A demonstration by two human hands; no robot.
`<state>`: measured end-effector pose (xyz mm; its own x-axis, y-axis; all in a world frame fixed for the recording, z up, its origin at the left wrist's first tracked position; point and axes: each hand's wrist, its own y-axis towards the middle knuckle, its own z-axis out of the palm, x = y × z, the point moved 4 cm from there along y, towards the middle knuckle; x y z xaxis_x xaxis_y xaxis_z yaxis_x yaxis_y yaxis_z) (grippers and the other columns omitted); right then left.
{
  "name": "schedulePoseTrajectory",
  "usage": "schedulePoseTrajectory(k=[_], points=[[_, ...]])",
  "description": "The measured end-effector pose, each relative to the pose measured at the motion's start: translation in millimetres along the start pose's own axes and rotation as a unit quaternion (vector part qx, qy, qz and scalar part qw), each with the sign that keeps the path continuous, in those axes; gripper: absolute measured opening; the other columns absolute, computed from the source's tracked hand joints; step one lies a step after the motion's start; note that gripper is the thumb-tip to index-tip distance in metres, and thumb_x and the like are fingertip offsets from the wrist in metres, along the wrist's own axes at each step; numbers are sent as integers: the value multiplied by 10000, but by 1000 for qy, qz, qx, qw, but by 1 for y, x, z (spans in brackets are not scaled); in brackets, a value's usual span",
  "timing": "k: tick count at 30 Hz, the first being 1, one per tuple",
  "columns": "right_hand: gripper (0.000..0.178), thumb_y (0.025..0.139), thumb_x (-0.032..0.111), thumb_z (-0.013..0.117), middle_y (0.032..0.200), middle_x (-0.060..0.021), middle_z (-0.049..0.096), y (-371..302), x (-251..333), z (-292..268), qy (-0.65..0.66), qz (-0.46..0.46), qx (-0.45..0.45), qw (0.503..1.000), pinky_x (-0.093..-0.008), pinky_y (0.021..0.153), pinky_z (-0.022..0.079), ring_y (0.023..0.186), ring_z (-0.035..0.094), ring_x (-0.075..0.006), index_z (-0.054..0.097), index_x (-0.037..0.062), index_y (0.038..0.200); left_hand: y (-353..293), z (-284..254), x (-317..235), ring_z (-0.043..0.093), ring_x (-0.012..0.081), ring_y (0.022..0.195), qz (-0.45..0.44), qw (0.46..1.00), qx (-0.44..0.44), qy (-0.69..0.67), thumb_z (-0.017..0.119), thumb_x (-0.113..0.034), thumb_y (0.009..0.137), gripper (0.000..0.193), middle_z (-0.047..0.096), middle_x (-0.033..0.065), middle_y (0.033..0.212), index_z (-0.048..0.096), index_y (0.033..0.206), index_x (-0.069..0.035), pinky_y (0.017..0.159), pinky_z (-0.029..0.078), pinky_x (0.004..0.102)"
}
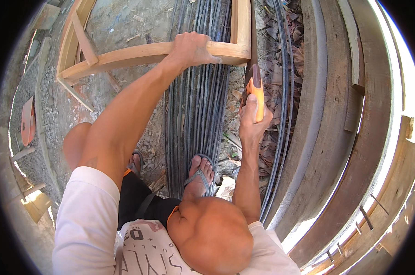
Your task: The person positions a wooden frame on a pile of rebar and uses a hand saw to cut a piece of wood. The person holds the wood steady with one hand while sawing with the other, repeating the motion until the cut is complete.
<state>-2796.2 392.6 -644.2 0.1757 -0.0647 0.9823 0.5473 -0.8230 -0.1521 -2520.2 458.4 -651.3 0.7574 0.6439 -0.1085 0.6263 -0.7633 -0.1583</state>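
Observation:
My left hand (189, 48) is closed over the near beam of a pale wooden frame (138, 53), gripping it towards its right end. In my right hand (254, 118) is the orange handle of a handsaw (259, 98), held with the fingers wrapped round it. The saw's dark blade points away from me, seen nearly edge-on beside the frame's right corner. Whether its teeth touch the wood cannot be made out. At the frame's left end, a short slanting brace (83, 39) joins the beam.
Long dark metal rods (196, 105) run in a bundle beneath the frame, with my sandalled foot (199, 176) over them. More thin rods (283, 114) lie among dry leaves. Heavy planks (326, 91) line the right side; nails (365, 217) stick out there. An orange flat object (28, 121) lies far left.

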Motion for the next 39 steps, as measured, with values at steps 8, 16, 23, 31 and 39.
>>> schedulePoseTrajectory(k=[8,16,23,31,39], points=[[459,1056,364,588,567,-71,446,-184,-42,-97,-124,-76,26,989,-367,480,351,499,477,-160,626,-26,816,-6,-2,-2,792,328,887,-13,1000,15,-9,827,-742,687,806,810,148,946,811,1190,-112,840,633,474],[439,1111,261,600,617,45,467,-11,-19,-10,-20,-30,10,999,-302,498,291,548,391,-67,530,42,737,0,-1,-1,793,329,851,14,1000,-21,7,821,-734,693,783,807,151,925,811,1156,-103,810,637,471],[535,1062,413,553,630,-105,559,-218,-50,-110,-176,-31,58,982,-338,526,421,527,536,-138,752,-83,1096,-5,0,6,792,335,842,-5,1000,5,-16,821,-737,690,775,806,150,903,813,1131,-100,812,636,469],[397,1073,239,566,586,-18,473,-13,-56,-6,-37,-98,-10,994,-349,501,343,538,479,-115,559,7,750,-1,0,-6,793,325,875,-1,1000,13,-13,821,-736,694,776,807,151,919,813,1123,-89,830,632,461],[567,1063,394,564,797,-143,686,-200,-91,-84,-94,-96,-4,991,-328,589,498,618,630,-169,707,-113,1272,-4,0,5,790,327,865,-15,999,27,-28,832,-708,694,788,806,146,913,809,1177,-86,824,633,447]])
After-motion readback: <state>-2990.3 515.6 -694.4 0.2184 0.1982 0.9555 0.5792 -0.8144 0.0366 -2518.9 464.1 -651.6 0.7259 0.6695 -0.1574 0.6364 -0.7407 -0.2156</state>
